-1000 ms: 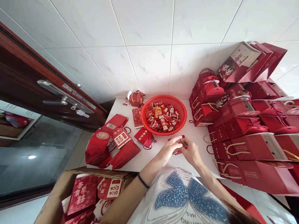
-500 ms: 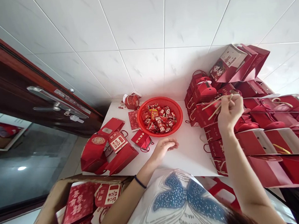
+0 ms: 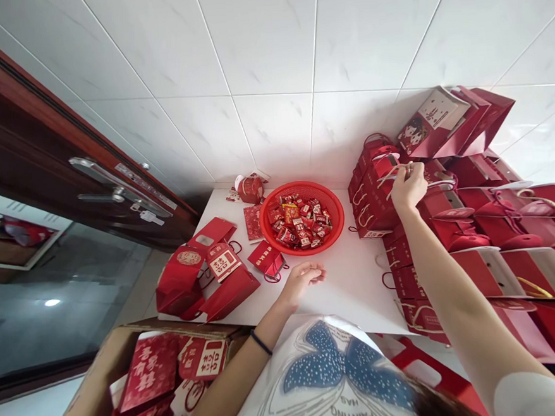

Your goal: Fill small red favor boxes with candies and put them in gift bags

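Note:
My right hand [image 3: 409, 185] reaches over the left side of the stacked bags, its fingers closed on the pale cord handles of a small red gift bag [image 3: 378, 206]. That bag sits against similar bags in the row, partly covering them. My left hand [image 3: 305, 282] hovers over the white table, loosely curled with its fingers a little apart and nothing visible in it. Just beyond it is a red plastic basket [image 3: 304, 250] with wrapped candies [image 3: 300, 222] inside. A small red bag with a dark red cord [image 3: 266, 258] lies left of the basket.
Rows of red gift bags [image 3: 481, 263] fill the right side. Larger red boxes [image 3: 233, 287] lie at the table's left. A cardboard carton [image 3: 98, 366] with red packaging stands below them. A tiled wall [image 3: 276, 125] backs the table; a dark door [image 3: 38, 123] is at left.
My right hand has moved left and slightly away from me, bringing the gift bag in against the stacked row. My left hand stays over the table, and the view has shifted slightly.

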Available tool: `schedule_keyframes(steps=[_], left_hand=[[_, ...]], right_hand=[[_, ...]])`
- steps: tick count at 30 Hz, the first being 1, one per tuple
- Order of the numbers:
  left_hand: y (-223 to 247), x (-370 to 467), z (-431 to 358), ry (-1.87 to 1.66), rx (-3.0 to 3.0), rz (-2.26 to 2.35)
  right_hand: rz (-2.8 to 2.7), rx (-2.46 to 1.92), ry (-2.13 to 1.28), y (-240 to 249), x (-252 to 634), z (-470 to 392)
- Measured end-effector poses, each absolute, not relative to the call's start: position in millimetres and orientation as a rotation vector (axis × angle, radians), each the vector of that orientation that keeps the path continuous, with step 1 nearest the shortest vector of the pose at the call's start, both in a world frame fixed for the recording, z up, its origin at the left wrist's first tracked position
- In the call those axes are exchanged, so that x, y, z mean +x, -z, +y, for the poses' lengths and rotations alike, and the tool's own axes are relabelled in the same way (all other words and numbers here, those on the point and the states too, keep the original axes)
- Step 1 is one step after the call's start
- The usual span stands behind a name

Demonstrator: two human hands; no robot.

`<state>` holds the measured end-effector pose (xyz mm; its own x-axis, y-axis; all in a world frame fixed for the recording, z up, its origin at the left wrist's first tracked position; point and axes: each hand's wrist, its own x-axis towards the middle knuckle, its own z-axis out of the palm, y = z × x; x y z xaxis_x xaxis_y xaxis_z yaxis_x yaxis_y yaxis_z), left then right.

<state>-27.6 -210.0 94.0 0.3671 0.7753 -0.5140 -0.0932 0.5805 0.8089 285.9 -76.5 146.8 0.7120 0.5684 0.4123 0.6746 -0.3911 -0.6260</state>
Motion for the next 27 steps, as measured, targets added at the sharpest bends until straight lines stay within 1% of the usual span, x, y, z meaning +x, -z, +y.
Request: schedule_keyframes(steps=[3,6,11,20,27], left_hand=[[-89.1,-27.7,-210.9,-0.63,0.768,1.063],[-85.3,-27.3,-211.9,-0.62,0.761,1.073],[-84.0,-26.2,-213.7,-0.612,0.744,1.083],[-82.3,-27.8,-216.7,-0.611,0.752,1.088],[-81.3,-30.6,-217.9,-0.622,0.77,1.089]], right_hand=[[-0.96,-2.202,0.143,-146.2,280.8,-78.1],[-0.971,-2.242,0.19,-149.5,280.4,-79.1],[-0.953,-2.245,0.271,-151.1,282.0,-79.4],[-1.004,-2.178,0.288,-132.6,278.8,-81.6],[-1.152,-2.152,0.293,-128.4,273.0,-109.6]])
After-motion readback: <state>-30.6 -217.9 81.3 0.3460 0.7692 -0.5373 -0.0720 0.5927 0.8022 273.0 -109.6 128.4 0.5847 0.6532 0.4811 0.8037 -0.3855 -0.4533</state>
